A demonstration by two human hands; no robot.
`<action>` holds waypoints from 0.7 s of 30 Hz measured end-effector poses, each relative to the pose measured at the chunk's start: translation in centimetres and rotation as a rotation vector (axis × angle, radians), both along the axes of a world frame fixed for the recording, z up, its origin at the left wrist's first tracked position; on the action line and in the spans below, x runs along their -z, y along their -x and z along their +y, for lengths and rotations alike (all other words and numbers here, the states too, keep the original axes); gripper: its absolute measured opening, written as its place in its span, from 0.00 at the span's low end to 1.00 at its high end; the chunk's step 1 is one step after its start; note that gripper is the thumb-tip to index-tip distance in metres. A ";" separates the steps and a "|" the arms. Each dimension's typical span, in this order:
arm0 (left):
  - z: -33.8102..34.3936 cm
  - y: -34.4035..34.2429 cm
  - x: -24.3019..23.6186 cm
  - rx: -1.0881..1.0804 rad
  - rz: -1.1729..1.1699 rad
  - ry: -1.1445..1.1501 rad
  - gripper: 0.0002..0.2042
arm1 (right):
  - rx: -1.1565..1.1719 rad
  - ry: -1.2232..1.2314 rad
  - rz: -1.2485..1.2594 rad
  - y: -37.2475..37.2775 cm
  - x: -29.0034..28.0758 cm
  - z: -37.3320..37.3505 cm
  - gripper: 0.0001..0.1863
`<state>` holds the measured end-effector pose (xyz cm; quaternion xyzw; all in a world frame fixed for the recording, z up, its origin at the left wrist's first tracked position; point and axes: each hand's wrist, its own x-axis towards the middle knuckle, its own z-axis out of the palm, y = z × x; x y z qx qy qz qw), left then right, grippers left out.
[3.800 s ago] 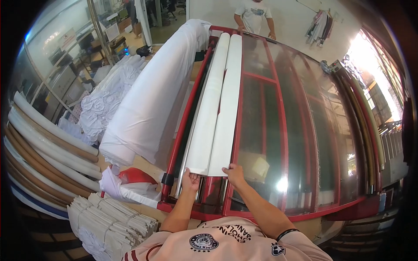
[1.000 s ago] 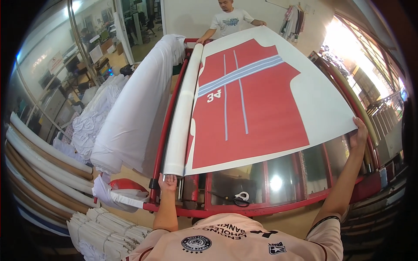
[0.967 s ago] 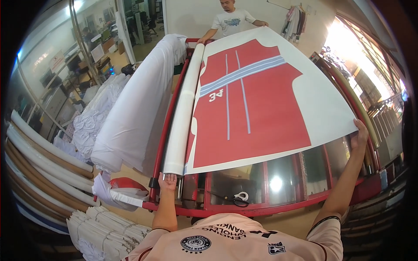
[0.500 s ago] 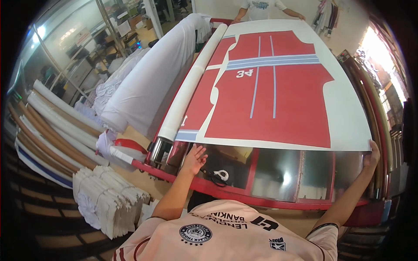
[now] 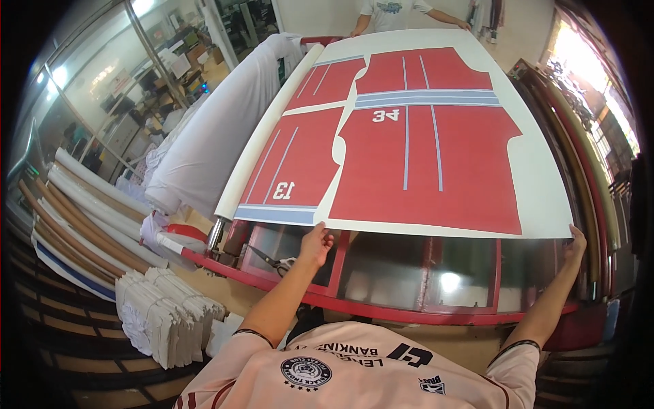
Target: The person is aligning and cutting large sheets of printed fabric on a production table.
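A large printed sheet (image 5: pixel 436 163) with red garment shapes and blue stripes spreads over the red-framed table (image 5: pixel 381 300) with clear panels. Its rolled part (image 5: pixel 231 191) lies along the left side. My left hand (image 5: pixel 317 242) pinches the sheet's near edge below the middle, other fingers curled. My right hand (image 5: pixel 574 242) grips the sheet's near right corner. Scissors (image 5: pixel 272 261) lie on a panel beside my left hand. Across the table, a person's two hands (image 5: pixel 463 24) are at the far edge.
A big white fabric roll (image 5: pixel 191 143) runs along the left. Several white and brown rolls (image 5: pixel 88 232) and stacked folded paper (image 5: pixel 170 317) are at lower left. Long dark rollers (image 5: pixel 586 198) line the right side; glass partitions (image 5: pixel 109 88) stand behind.
The sheet has been drawn rightward off the roll, uncovering more red shapes. My left hand left the roll's end, opened, then moved onto the sheet's near edge; my right hand moved far right.
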<state>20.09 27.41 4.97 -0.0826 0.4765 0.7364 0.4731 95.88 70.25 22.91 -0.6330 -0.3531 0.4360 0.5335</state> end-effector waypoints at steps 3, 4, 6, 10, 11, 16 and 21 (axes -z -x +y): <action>2.6 -5.2 -0.6 0.033 0.018 0.015 0.09 | 0.216 -0.020 0.005 -2.3 2.4 0.5 0.15; 3.4 -6.9 -0.7 0.053 0.018 0.022 0.09 | 0.332 -0.174 0.301 -1.7 3.8 0.0 0.15; 5.2 -10.4 -0.8 0.074 0.014 0.073 0.10 | 0.418 -0.095 0.278 -0.2 5.6 -2.9 0.19; 8.8 -17.4 -0.3 0.137 -0.038 0.117 0.10 | 0.053 -0.035 0.482 13.0 13.8 -13.7 0.23; 9.6 -19.0 0.0 0.168 -0.062 0.124 0.11 | -0.026 0.014 0.490 17.6 16.1 -17.2 0.23; 13.9 -27.3 2.1 0.338 -0.103 0.122 0.12 | -0.244 0.359 0.683 33.6 19.2 -26.0 0.29; 17.3 -34.8 4.0 0.508 -0.176 0.078 0.12 | -0.011 0.370 0.663 33.8 19.7 -22.3 0.23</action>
